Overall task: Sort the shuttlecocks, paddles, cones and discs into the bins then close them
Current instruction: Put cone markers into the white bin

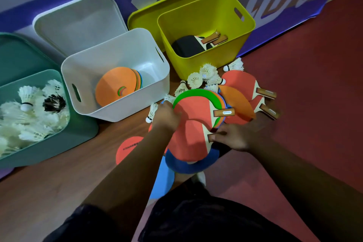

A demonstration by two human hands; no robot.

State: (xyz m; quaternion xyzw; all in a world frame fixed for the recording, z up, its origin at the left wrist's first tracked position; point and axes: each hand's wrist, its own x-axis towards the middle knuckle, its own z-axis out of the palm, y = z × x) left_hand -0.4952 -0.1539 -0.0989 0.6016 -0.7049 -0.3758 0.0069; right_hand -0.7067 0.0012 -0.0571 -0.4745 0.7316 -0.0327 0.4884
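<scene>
A pile of red paddles, coloured cones and discs lies on the floor in front of me. My right hand [233,136] grips the wooden handle of the nearest red paddle [191,139]. My left hand [167,115] holds the edge of the green cone stack [193,93] at the pile's left. More red paddles [241,82] lie at the right. Several white shuttlecocks [204,76] lie behind the pile. The green bin [49,141] holds shuttlecocks, the white bin [115,59] holds orange cones, the yellow bin [206,12] holds paddles.
Three lids lean against the wall behind their bins: green [17,55], white [78,19], yellow [157,12]. A red disc [127,148] and a blue disc [163,179] lie on the wooden floor near my knees. Red mat [314,84] spreads to the right.
</scene>
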